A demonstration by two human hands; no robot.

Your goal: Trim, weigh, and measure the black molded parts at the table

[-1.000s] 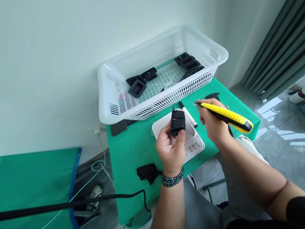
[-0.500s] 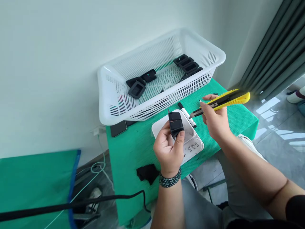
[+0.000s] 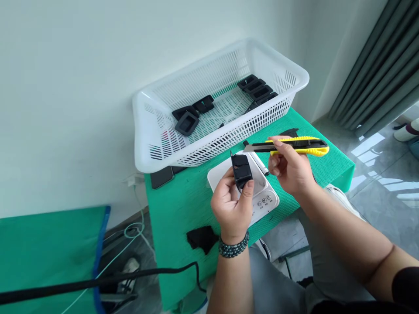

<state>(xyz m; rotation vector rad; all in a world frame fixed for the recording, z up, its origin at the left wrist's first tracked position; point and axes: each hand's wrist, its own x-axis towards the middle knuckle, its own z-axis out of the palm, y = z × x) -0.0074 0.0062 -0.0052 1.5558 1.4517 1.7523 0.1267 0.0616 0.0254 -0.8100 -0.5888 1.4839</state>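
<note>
My left hand point(image 3: 233, 201) is closed around a small black plastic part point(image 3: 242, 170), tilted up above a white digital scale point(image 3: 218, 171). My right hand point(image 3: 290, 168) grips a yellow and black utility knife point(image 3: 299, 145). Its bare blade points left, just above and to the right of the black part, apart from it. Under the knife lies a white marker point(image 3: 260, 165) with black ends, partly hidden. A dark piece point(image 3: 290, 132) rests on the green cloth beyond my right hand.
A white plastic basket point(image 3: 209, 150) with several black frame-like parts point(image 3: 187, 124) stands at the back of the green-covered table point(image 3: 173, 209). A black cloth scrap point(image 3: 202, 239) lies at the front left, and a dark phone-like slab point(image 3: 162, 178) by the basket. A black cable point(image 3: 147, 272) crosses the lower left.
The knife has swung to nearly level, and its blade has moved left and up towards the black part's top. My right hand has shifted slightly left. The left hand stays in place.
</note>
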